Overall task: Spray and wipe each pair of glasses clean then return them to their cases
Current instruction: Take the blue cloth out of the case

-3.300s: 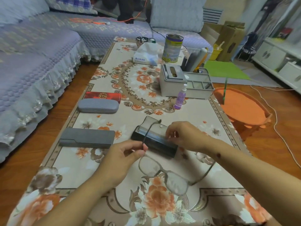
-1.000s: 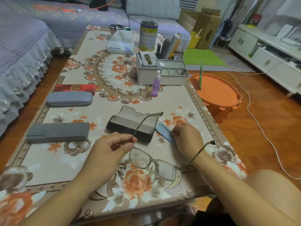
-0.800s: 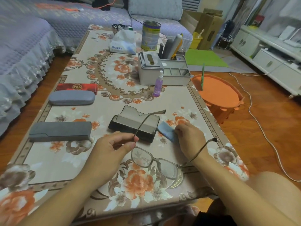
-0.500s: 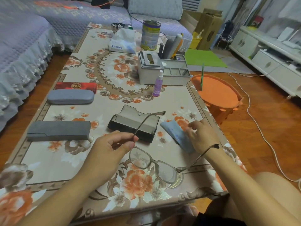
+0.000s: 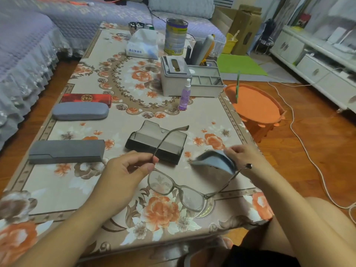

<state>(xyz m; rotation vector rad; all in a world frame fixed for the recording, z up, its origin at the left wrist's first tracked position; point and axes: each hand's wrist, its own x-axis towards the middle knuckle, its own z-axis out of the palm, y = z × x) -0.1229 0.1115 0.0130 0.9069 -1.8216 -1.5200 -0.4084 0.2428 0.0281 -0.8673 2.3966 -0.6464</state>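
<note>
Left hand [image 5: 125, 170] pinches the glasses [image 5: 176, 191] at one hinge, above the surface [image 5: 57, 182] — right hand [image 5: 242, 157] grips a blue cloth [image 5: 213, 160], apparently lifted, beside the open case [image 5: 156, 144].

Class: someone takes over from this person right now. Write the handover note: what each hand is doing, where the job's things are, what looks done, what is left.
Left hand pinches the glasses at the hinge, temples unfolded, above the table's near edge.
Right hand holds the blue cloth, lifted off the table.
Open black case lies just behind the glasses; spray bottle stands farther back by the organizer.
Three closed cases on the left: dark grey, blue-grey, red.
Done: glasses out, cloth in hand. Whether they are sprayed cannot be told.
Left: wipe this pair, case it, then the other cases' glasses.
</note>
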